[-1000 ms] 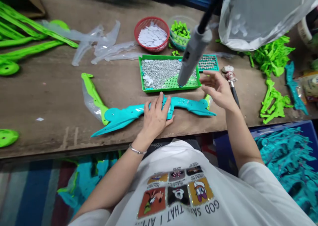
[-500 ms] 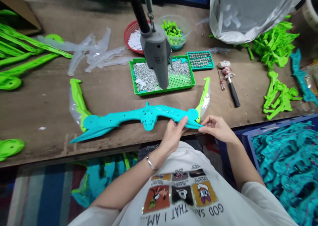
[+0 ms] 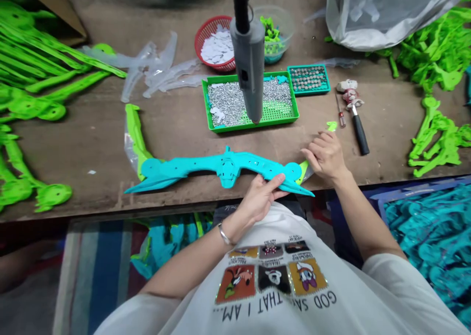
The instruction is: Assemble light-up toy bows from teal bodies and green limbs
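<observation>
A turquoise toy bow body (image 3: 184,166) lies across the front of the bench, its pointed lower edges towards me. On its left end a lime green arm (image 3: 137,134) stands out with a clear plastic piece (image 3: 128,146) along its outer side. My left hand (image 3: 259,195) grips the body near its right end, thumb on top, other fingers mostly hidden beneath. Curled round the right green arm (image 3: 303,169) is my right hand (image 3: 326,156), which covers its middle; the arm's tip shows above the knuckles.
Behind the bow sits a green tray (image 3: 253,126) of screws, with a grey power screwdriver (image 3: 250,70) hanging over it. A hammer (image 3: 359,131) and small screwdriver (image 3: 341,114) lie to the right. Green parts (image 3: 40,65) are heaped left; a blue crate (image 3: 434,227) holds turquoise parts.
My right hand has left the body's pointed right tip and moved up onto the right green arm. My left hand keeps its hold. The view has shifted a little.
</observation>
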`<state>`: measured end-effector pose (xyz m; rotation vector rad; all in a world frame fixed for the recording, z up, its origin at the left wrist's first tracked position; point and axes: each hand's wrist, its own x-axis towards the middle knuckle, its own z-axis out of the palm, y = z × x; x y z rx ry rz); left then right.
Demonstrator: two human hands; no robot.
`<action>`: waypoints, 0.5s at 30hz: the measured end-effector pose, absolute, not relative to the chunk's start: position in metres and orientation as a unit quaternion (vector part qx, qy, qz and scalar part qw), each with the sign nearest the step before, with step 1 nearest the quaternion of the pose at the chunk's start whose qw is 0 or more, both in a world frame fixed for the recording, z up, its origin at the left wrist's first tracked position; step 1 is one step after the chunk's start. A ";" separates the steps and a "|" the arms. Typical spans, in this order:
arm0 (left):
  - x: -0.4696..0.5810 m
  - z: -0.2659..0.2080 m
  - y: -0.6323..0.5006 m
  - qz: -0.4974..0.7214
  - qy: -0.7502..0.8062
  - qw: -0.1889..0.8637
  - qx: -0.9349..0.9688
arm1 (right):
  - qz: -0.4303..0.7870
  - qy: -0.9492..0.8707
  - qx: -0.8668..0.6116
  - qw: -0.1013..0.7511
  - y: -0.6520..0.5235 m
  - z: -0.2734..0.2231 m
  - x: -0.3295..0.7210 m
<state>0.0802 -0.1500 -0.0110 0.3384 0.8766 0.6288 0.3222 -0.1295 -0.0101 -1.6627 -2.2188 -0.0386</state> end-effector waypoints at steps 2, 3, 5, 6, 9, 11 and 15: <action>0.081 -0.009 -0.149 0.320 0.410 0.841 0.146 | -0.046 -0.760 -0.623 0.179 -0.138 -0.010 0.314; 0.082 -0.009 -0.148 0.329 0.410 0.839 0.140 | -0.062 -0.744 -0.641 0.177 -0.143 -0.010 0.310; 0.084 -0.009 -0.147 0.338 0.415 0.834 0.133 | -0.077 -0.723 -0.665 0.168 -0.150 -0.009 0.305; 0.087 -0.010 -0.147 0.336 0.418 0.834 0.133 | -0.074 -0.719 -0.671 0.162 -0.152 -0.009 0.305; 0.096 -0.014 -0.148 0.305 0.413 0.846 0.144 | -0.038 -0.731 -0.663 0.153 -0.147 -0.016 0.321; 0.099 -0.016 -0.150 0.276 0.396 0.862 0.155 | -0.019 -0.753 -0.638 0.159 -0.138 -0.025 0.344; 0.077 -0.009 -0.151 0.223 0.385 0.880 0.166 | -0.031 -0.789 -0.588 0.176 -0.115 -0.032 0.382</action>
